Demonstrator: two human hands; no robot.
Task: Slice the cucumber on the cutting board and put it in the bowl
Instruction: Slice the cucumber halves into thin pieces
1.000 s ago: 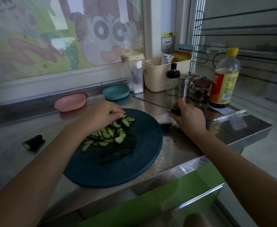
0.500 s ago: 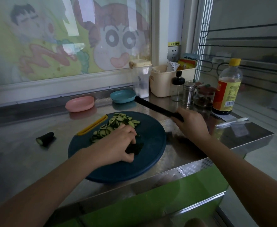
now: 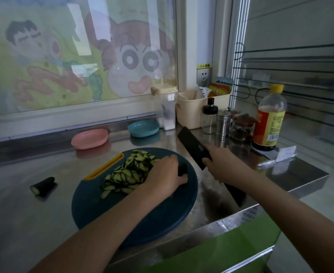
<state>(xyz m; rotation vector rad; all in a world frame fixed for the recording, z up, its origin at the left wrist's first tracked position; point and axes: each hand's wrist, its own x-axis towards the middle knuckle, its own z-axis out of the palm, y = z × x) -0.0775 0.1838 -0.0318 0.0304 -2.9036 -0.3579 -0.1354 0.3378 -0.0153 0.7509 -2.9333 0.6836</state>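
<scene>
A round dark-blue cutting board (image 3: 107, 213) with a yellow handle slot lies on the steel counter. A heap of thin cucumber slices (image 3: 129, 171) covers its far left part. My left hand (image 3: 165, 175) curls over the dark uncut cucumber piece (image 3: 182, 168) at the board's right side, next to the slices. My right hand (image 3: 222, 166) grips the handle of a black cleaver (image 3: 193, 146), held above the counter just right of the board, blade pointing away. A pink bowl (image 3: 90, 138) and a blue bowl (image 3: 143, 128) stand behind the board.
A cut cucumber end (image 3: 42, 185) lies on the counter to the left. At the back right stand a salt jar (image 3: 165, 109), a cream basket (image 3: 189, 111), shakers, a spice jar (image 3: 242, 127) and a sauce bottle (image 3: 268, 118). The counter edge (image 3: 231, 219) runs near the board's right.
My left hand moved from the slice heap onto the uncut cucumber piece and holds it. My right hand lifted the cleaver off the counter and brought it nearer the board.
</scene>
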